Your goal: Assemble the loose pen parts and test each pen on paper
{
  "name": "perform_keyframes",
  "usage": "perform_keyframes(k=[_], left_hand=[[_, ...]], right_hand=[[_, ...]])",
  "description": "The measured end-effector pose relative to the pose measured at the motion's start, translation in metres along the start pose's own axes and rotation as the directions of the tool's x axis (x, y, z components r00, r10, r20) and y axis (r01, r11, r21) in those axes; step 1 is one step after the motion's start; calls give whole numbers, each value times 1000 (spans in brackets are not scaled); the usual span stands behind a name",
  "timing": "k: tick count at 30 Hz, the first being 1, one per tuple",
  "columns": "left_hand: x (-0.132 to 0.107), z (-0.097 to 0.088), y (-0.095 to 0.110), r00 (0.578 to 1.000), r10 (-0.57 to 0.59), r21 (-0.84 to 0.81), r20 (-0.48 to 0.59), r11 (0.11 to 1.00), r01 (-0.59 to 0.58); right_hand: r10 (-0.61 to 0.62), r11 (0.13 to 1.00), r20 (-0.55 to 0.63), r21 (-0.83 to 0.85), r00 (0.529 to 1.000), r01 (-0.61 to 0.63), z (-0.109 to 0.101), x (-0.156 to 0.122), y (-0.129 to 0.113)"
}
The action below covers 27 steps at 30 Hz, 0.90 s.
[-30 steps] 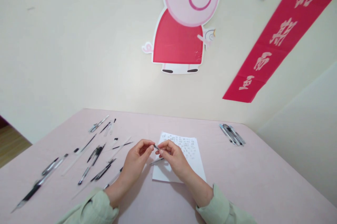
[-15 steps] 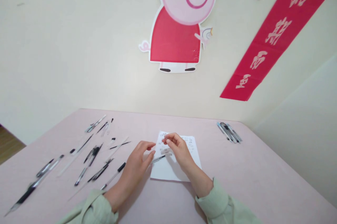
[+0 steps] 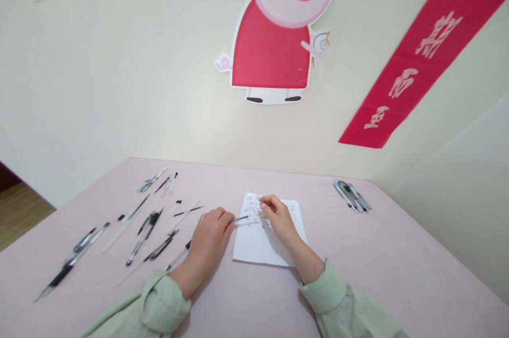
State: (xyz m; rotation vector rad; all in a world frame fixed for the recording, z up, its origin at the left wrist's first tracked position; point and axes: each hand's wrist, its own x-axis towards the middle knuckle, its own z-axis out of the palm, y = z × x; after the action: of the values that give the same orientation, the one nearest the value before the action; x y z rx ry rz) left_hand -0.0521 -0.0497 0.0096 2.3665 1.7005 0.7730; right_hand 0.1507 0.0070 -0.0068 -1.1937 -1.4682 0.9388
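A white sheet of paper [image 3: 260,242] with small scribbles near its top lies on the pink table [image 3: 358,264]. My right hand [image 3: 278,216] is closed on a clear pen [image 3: 246,219] and presses its tip end against the scribbled part of the paper. My left hand [image 3: 210,234] rests on the table at the sheet's left edge, fingers curled, touching the pen's other end. Several pens and loose pen parts [image 3: 147,227] lie scattered to the left of my left hand.
A small bundle of pens [image 3: 352,196] lies at the table's far right corner. The wall behind carries a cartoon pig cut-out [image 3: 274,46] and a red banner [image 3: 413,68]. A wooden floor [image 3: 19,216] shows past the table's left edge.
My hands came apart from in front of me. The right hand moved up onto the scribbled paper with the pen, and the left hand dropped onto the table beside the sheet.
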Motion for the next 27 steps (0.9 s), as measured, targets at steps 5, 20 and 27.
perform_keyframes(k=[5,20,27], left_hand=[[5,-12,-7,993,-56,87,-108,994,65],[5,-5,-15,993,-9,90,-115,996,19],[4,-4,-14,993,77,42,-94,996,-74]], right_hand=[[-189,935,83,-288,978,205,-4,-5,0],[-257,732,204,-597,945,328,0,-14,-12],[-283,696,289,-594,915,403,7,-19,-18]])
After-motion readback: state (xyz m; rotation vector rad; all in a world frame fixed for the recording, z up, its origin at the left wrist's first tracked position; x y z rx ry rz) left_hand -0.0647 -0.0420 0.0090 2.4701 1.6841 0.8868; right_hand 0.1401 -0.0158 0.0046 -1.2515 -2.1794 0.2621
